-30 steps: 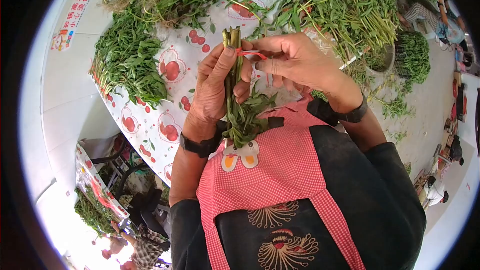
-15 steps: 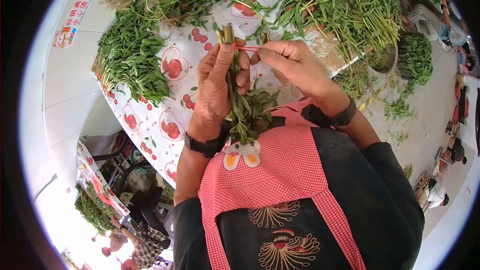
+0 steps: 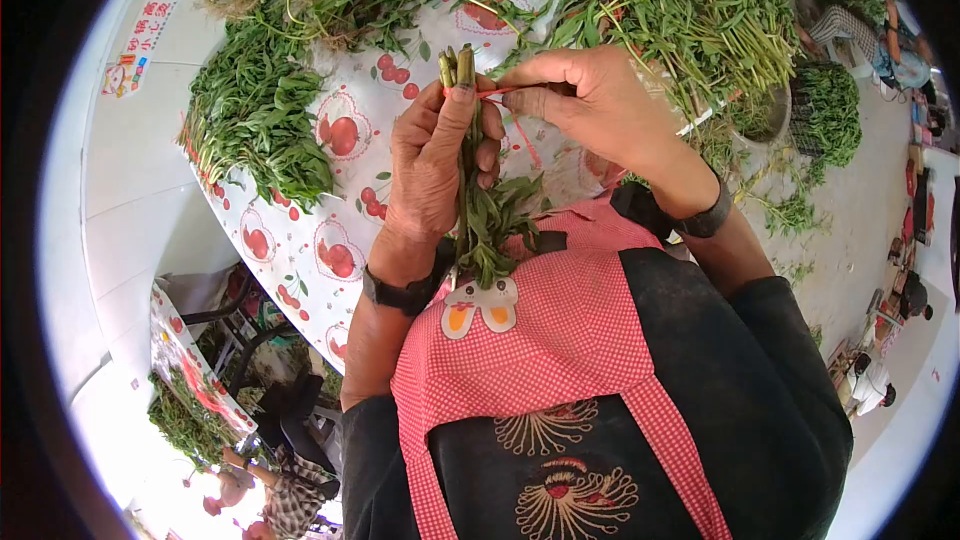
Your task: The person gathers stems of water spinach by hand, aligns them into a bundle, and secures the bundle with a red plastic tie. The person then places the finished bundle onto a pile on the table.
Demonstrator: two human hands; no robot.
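Observation:
My left hand [image 3: 430, 155] is wrapped round a small bunch of green stems [image 3: 466, 140], cut ends up and leaves hanging down near the apron. Its thumb presses on the stems just below their tops. A thin red tie [image 3: 488, 94] runs from the stems to my right hand [image 3: 600, 105], which pinches it between thumb and fingers. One loose length of the tie dangles between the hands. How far it goes round the stems is hidden by the left fingers.
Piles of leafy greens [image 3: 690, 30] lie along the table's far side, with a stack of bunches [image 3: 260, 120] at its left. Beneath is a fruit-patterned tablecloth [image 3: 300, 240]. A basket of greens [image 3: 825, 115] stands on the floor at right. Another person [image 3: 295, 490] is at lower left.
My right hand has risen and turned, its fingers now closer to the stem tops. A loose length of red tie now hangs below it. My left hand keeps its hold.

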